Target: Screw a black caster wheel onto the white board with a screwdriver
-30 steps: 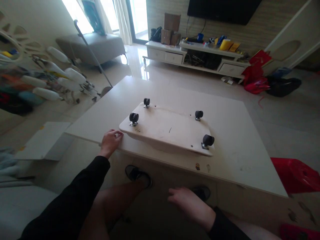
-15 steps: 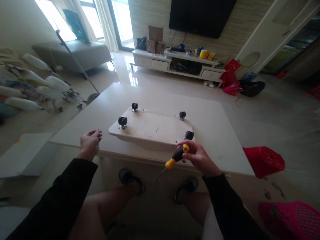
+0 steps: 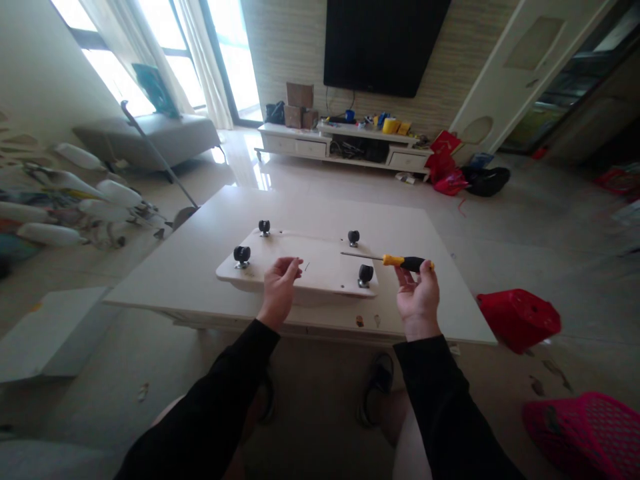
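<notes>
My right hand (image 3: 421,300) grips a yellow-and-black screwdriver (image 3: 393,260), whose thin metal shaft points left above the board. With its fingertips pinched together, my left hand (image 3: 279,287) is over the near edge of a pale rounded board (image 3: 320,248). Whatever is between those fingers is too small to make out. Black casters stand wheels-up near the board's corners: one at front left (image 3: 242,255), one at back left (image 3: 264,227), others at back right (image 3: 354,237) and front right (image 3: 365,273). Small dark holes show close to some of them.
The board lies on a white table (image 3: 175,257). Right of the table is a red plastic stool or bucket (image 3: 523,319), with a pink basket (image 3: 590,430) nearer me. A white box (image 3: 53,330) sits at left. Beyond are a low TV cabinet (image 3: 300,145) and a bench (image 3: 155,140).
My left hand has moved right, from beside the board to over it. My right hand has raised the screwdriver, turning its shaft from down-left to nearly level. The camera view has shifted.
</notes>
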Available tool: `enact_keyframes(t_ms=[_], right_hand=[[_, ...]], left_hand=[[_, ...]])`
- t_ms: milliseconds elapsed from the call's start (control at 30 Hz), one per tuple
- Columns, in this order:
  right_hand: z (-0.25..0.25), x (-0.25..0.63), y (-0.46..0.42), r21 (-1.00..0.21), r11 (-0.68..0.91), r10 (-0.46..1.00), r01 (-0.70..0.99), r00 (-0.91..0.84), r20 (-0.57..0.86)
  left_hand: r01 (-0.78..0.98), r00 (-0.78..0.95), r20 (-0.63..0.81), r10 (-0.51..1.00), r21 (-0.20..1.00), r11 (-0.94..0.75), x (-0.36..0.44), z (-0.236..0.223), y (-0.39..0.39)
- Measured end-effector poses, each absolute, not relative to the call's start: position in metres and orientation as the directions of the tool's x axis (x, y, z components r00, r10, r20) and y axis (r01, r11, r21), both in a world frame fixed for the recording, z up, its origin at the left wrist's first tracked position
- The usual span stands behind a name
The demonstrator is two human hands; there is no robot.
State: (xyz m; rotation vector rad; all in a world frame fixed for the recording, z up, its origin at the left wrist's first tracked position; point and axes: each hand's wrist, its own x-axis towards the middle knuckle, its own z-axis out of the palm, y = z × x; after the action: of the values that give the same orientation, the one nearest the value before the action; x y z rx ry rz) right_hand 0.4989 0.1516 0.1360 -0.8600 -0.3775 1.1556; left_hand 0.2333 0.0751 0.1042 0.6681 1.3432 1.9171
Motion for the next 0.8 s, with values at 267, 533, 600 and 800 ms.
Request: enact_keyframes(t_ms=[267,533,600,800], right_hand=[[0.132,0.513,0.170,-0.778,0.066,0.914,-0.625,0.351,-0.204],[0.140,0.501,0.186,-0.837,0.084,0.925,-0.541,0.355,-0.137],[0.141,0.499,0.186,-0.844,0.080,0.931,-0.531,0.343,-0.127],[0.142,0.502,0.176,-0.862,0.088,0.937,-0.499,0.336,-0.100]], left_hand=[[-0.194,-0.457,-0.003,0.889,0.976,-0.097,0.260,0.096,0.104],[-0.190,-0.404,-0.025,0.914,0.980,-0.057,0.269,0.100,0.121],[-0.177,-0.392,-0.015,0.920,0.982,-0.060,0.270,0.100,0.122],[-0.168,-0.362,0.030,0.932,0.981,-0.097,0.272,0.101,0.116]])
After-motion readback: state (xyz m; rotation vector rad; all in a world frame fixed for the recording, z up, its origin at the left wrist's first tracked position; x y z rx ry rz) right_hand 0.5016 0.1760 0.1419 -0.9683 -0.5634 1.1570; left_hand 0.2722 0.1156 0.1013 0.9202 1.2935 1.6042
